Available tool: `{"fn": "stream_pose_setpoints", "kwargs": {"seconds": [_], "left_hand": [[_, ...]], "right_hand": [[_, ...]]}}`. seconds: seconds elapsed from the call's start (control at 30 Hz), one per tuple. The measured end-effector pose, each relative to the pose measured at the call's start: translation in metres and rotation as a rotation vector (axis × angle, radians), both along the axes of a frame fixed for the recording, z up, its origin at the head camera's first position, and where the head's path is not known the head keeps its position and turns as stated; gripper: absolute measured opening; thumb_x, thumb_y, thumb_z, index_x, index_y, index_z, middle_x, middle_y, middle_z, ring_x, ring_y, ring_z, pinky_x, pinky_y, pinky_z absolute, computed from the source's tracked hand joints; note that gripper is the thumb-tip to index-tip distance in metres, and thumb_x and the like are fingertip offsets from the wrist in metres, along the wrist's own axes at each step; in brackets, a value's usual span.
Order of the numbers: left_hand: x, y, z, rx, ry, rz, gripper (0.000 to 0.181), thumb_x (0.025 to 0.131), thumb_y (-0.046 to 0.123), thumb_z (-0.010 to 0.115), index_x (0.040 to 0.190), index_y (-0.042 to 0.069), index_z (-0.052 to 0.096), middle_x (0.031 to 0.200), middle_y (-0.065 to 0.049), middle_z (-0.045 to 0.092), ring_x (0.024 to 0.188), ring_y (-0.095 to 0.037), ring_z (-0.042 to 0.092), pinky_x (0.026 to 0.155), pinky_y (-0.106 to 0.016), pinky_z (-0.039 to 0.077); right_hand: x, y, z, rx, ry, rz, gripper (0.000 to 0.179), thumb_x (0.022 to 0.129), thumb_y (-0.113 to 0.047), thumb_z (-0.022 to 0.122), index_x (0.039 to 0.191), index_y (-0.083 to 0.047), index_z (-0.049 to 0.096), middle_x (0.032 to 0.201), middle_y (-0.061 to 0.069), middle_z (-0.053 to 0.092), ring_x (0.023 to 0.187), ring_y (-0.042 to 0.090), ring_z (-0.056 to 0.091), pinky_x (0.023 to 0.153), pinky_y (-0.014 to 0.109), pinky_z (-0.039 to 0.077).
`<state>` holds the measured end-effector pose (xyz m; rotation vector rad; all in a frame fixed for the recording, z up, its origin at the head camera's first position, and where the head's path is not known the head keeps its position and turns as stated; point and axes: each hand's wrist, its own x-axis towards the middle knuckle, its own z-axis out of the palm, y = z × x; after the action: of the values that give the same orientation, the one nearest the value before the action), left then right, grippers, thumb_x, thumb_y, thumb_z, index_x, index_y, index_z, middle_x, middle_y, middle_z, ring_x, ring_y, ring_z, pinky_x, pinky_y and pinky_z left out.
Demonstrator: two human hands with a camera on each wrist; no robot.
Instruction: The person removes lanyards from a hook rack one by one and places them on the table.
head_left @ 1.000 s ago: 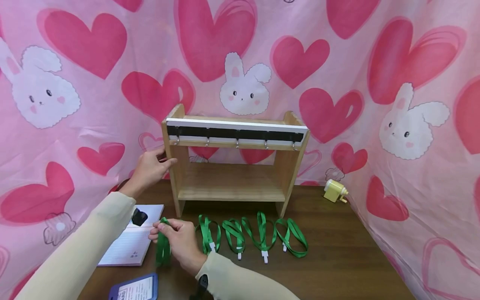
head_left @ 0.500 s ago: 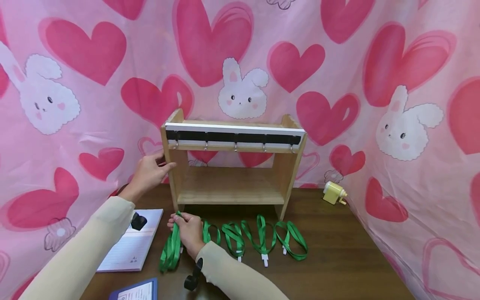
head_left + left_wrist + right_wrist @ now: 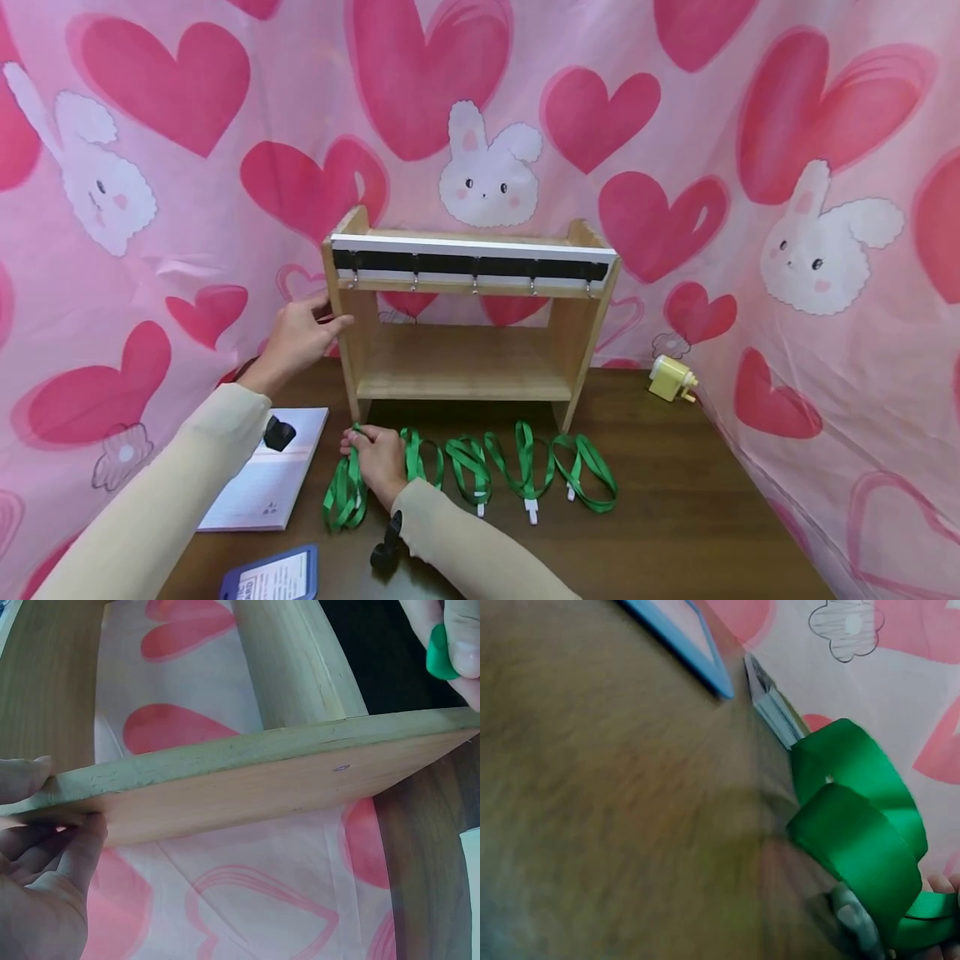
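Observation:
A small wooden shelf (image 3: 461,364) stands on the table, with a black strip (image 3: 472,265) bearing several metal hooks along its upper front. My left hand (image 3: 300,340) grips the shelf's left side panel (image 3: 247,780), thumb on one face and fingers on the other. Below the shelf's left leg, my right hand (image 3: 381,463) pinches a green lanyard (image 3: 346,497) at its top; the loops hang to the table. The same lanyard's wide green band (image 3: 859,832) fills part of the right wrist view. Just right of this hand lies another green lanyard (image 3: 422,462), partly hidden by it.
Further green lanyards with white clips, among them one lanyard (image 3: 525,467) near the middle, lie in a row before the shelf. An open notebook (image 3: 258,492) and a blue badge holder (image 3: 273,575) lie at left. A yellow pencil-sharpener-like crank device (image 3: 671,379) stands at right.
My right hand has moved right with the green lanyard, from beside the notebook to below the shelf's left leg, and the loops have settled on the table. My left hand stays on the shelf.

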<state>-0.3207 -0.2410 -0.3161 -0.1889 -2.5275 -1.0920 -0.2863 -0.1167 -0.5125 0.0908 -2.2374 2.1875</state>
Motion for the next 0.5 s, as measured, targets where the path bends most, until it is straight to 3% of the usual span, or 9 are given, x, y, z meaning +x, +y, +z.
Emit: {"fn": "stream_pose_setpoints", "kwargs": {"seconds": [0.27,0.5], "left_hand": [[0.0,0.0015,0.0056,0.013,-0.009,-0.002,0.051,0.097,0.024,0.069,0.144,0.009,0.056,0.136,-0.022,0.064,0.118,-0.044,0.067,0.092,-0.054,0.058],[0.0002,0.0005,0.0029,0.002,-0.001,0.003,0.051,0.097,0.025,0.069,0.144,0.008,0.056,0.136,-0.024,0.064,0.118,-0.045,0.067,0.093,-0.055,0.058]], "right_hand": [[-0.0025,0.0018,-0.0034,0.037,0.005,0.002,0.012,0.093,-0.011,0.07,0.093,-0.005,0.081,0.08,0.004,0.079,0.072,0.017,0.078,0.071,0.023,0.064],[-0.002,0.0,-0.0073,0.043,-0.005,0.009,0.01,0.092,-0.011,0.072,0.09,-0.009,0.082,0.079,0.003,0.079,0.071,0.014,0.078,0.069,0.02,0.063]]}}
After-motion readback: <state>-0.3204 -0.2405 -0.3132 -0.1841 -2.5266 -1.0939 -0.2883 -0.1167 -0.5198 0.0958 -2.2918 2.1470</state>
